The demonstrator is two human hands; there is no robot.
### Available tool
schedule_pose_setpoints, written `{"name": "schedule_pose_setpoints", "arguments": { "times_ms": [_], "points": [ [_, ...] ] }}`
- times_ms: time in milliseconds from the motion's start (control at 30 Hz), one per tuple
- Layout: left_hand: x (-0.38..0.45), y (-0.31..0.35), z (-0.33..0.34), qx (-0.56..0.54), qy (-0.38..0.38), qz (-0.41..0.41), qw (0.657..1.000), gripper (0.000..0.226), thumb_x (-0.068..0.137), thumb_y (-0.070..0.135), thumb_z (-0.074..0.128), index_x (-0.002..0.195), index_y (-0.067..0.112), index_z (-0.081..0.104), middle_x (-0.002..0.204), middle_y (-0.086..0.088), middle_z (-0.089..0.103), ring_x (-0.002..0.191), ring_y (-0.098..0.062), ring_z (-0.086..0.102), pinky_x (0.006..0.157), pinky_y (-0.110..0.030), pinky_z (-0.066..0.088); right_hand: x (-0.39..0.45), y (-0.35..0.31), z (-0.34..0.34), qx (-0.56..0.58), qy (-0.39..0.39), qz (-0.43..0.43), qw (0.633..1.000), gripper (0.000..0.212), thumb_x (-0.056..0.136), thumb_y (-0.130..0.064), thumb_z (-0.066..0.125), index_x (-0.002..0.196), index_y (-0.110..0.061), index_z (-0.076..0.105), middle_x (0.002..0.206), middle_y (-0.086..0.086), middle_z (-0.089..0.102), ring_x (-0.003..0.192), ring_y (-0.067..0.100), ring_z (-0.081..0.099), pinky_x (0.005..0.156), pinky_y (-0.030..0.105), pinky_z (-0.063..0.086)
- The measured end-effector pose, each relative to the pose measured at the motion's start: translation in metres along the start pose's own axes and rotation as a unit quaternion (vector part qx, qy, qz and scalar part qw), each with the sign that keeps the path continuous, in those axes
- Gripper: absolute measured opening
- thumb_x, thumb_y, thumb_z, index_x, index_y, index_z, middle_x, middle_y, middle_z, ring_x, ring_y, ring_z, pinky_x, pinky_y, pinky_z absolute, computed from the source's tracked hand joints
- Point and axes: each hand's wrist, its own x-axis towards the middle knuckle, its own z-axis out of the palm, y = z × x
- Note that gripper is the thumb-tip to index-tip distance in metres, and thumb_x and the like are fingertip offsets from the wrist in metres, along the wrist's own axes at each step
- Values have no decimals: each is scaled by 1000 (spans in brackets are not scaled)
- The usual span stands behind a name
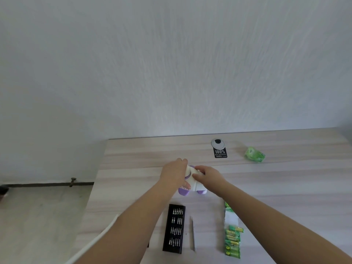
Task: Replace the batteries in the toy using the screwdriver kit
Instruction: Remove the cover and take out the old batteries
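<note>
A white and purple toy (192,182) lies on the pale wooden table (133,168), held from both sides. My left hand (174,173) grips its left end, fingers curled over the top. My right hand (208,176) holds the right side, fingers on the white body. Nearer to me lies the black screwdriver bit tray (174,228) with several silver bits. A slim silver screwdriver handle (193,234) lies just right of it. Further right is a row of several green batteries (232,241), with a white and green wrapper (230,216) above them.
A crumpled green wrapper (255,154) sits at the back right. A grey cable grommet (218,142) and a black "100%" sticker (220,153) are near the table's far edge. The table's left edge drops to a grey floor (38,216).
</note>
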Motion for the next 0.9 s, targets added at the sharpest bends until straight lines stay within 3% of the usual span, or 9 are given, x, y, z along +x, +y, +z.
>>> {"name": "schedule_pose_setpoints", "arguments": {
  "times_ms": [100, 367, 500, 567, 733, 800, 900],
  "points": [
    [0, 1, -3, 13, -9, 4, 1000, 75, 60, 45, 86, 114, 14, 46, 112, -4, 54, 92, -27, 62, 66, -33, 42, -1, -2, 0, -16, -3, 0, 1000, 35, 91, -28, 53, 125, -27, 61, 113, 1, 68, 101, 20, 59, 81, 29, 44],
    [3, 10, -21, 52, -59, 7, 997, 75, 64, 39, 87, 120, 10, 46, 117, -6, 55, 102, -27, 61, 74, -34, 44, -5, -11, 1, 0, -8, 14, 1000, 39, 90, -21, 49, 128, -25, 59, 113, 4, 66, 95, 20, 57, 75, 27, 41],
    [5, 23, -31, 87, -102, -12, 991, 43, 78, 20, 78, 115, 10, 60, 109, -4, 68, 92, -25, 65, 72, -30, 47, -12, -16, 2, 2, -4, 16, 1000, 42, 91, -18, 47, 132, -24, 55, 122, 8, 62, 91, 19, 54, 64, 24, 42],
    [6, 32, -35, 107, -108, -12, 988, 29, 87, 9, 64, 116, 7, 64, 115, -9, 68, 102, -27, 65, 80, -33, 50, -16, -18, 4, -4, -5, 20, 1000, 43, 92, -19, 45, 134, -25, 53, 123, 8, 61, 86, 18, 53, 53, 19, 39],
    [8, 49, -45, 147, -107, -6, 983, 26, 94, 4, 51, 117, 5, 65, 122, -9, 65, 114, -24, 60, 89, -31, 47, -17, -20, 7, -18, 3, 41, 999, 35, 93, -27, 40, 122, -23, 60, 96, 4, 61, 63, 13, 53, 49, 20, 38],
    [11, 52, -45, 177, -112, 7, 978, 27, 95, 4, 49, 116, 6, 65, 122, -8, 65, 114, -24, 60, 89, -30, 47, -17, -20, 7, -16, 5, 42, 999, 33, 94, -26, 38, 116, -18, 62, 93, 5, 60, 65, 18, 55, 52, 22, 44],
    [14, 57, -45, 216, -121, 24, 969, 29, 95, 7, 48, 118, 8, 65, 123, -7, 64, 115, -24, 59, 89, -31, 47, -19, -22, 7, 3, -8, 51, 999, 34, 93, -24, 36, 113, -13, 61, 96, 11, 63, 79, 30, 66, 74, 40, 58]
  ]
}}
